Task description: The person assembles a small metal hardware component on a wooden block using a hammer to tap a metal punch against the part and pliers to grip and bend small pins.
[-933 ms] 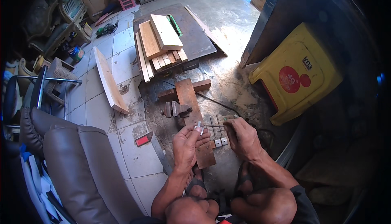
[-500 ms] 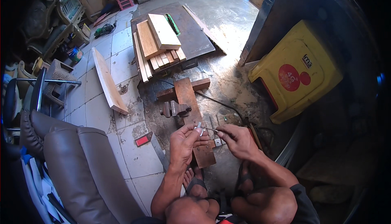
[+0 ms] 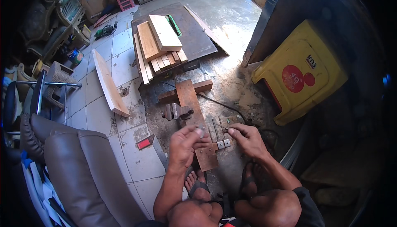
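Note:
My left hand (image 3: 185, 145) is closed, pinching a small light metal piece (image 3: 201, 131) above the wooden plank; motion blur hides its exact shape. To its right, my right hand (image 3: 247, 139) grips a thin dark metal rod (image 3: 221, 126) between thumb and fingers, clear of the left hand's piece. Beneath the hands runs a brown wooden plank (image 3: 191, 99), with a metal vise (image 3: 177, 111) at its left side. Two small silver metal blocks with holes (image 3: 223, 144) sit by the plank's right edge. Slim metal rods (image 3: 214, 128) lie just beyond them.
A low table (image 3: 198, 41) bears stacked lumber (image 3: 164, 33). One board (image 3: 108, 82) stands on the tiles at left, near a brown padded seat (image 3: 66, 169). A yellow plastic stool (image 3: 306, 72) is at right. A red-and-dark tool (image 3: 144, 142) lies on the floor; a black cable (image 3: 223, 104) crosses it.
My right hand has moved right and slightly up, drawing the rod away from the metal piece in my left hand. My left hand has shifted slightly left. A second silver block has come into view.

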Motion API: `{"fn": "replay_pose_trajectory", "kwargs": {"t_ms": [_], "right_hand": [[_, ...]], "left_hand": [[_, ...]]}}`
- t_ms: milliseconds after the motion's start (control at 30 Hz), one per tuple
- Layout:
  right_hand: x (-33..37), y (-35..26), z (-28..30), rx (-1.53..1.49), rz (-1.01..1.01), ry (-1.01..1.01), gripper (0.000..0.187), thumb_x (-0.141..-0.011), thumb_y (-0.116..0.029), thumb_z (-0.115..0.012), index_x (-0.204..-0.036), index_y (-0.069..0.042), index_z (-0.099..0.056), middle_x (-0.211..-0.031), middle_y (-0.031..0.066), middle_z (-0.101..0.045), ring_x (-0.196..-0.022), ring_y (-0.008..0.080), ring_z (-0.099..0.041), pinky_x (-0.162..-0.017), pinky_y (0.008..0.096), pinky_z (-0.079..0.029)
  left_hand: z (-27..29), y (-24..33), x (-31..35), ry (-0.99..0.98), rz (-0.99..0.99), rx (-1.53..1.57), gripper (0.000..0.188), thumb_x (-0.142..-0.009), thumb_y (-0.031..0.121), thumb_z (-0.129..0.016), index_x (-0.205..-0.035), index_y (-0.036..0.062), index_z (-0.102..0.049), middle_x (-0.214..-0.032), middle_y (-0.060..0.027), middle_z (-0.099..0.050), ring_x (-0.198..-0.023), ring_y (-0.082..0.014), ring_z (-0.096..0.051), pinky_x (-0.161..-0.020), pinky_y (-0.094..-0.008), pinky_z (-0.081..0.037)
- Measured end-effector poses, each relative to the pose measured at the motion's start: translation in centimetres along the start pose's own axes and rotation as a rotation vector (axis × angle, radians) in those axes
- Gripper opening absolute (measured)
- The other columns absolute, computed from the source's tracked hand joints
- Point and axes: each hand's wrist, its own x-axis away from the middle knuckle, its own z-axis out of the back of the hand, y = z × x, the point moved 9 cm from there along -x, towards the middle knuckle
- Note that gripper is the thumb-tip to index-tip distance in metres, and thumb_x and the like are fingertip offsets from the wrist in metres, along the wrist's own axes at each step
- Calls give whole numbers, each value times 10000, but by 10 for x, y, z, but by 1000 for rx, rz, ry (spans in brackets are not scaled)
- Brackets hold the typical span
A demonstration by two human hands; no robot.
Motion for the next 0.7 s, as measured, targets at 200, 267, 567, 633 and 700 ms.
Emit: {"fn": "replay_pose_trajectory", "kwargs": {"t_ms": [200, 267, 567, 633, 700], "right_hand": [[9, -48, -6, 178, 316, -10, 176, -975, -108, -679, -1074, 28, -731, -893, 201, -719, -780, 337, -714, -702, 389, -549], [8, -53, -6, 207, 340, 2, 177, -972, -110, -683, -1073, 29, -729, -898, 194, -717, -790, 346, -712, -704, 395, -550], [8, -52, -10, 262, 396, 59, 164, -942, -71, -715, -1079, 18, -732, -879, 179, -695, -779, 334, -694, -690, 406, -540], [5, -47, -13, 230, 379, 62, 165, -934, -61, -721, -1082, 11, -734, -859, 176, -685, -764, 337, -685, -678, 415, -534], [14, -69, -11, 539, 581, 155, 172, -927, -58, -726, -1088, 1, -735, -813, 170, -659, -726, 331, -664, -650, 428, -520]], "left_hand": [[5, -2, 0, 62, -6, 69, 207, -987, 98, -683, -1152, -24, -662, -958, -183, -754, -783, -225, -770, -722, -308, -657], [2, -1, 1, 49, -2, 56, 209, -988, 109, -685, -1149, -23, -665, -961, -178, -755, -790, -218, -770, -727, -305, -655], [-2, -2, 3, 45, -44, -51, 212, -1002, 123, -675, -1143, -36, -665, -970, -170, -753, -815, -205, -765, -734, -294, -645], [-2, 2, 4, 61, -59, -185, 217, -1005, 122, -672, -1142, -46, -659, -967, -169, -750, -813, -206, -762, -736, -292, -641], [-3, 7, 5, 71, -60, -233, 227, -1007, 123, -670, -1145, -56, -654, -965, -169, -748, -811, -205, -759, -733, -291, -639]]}}
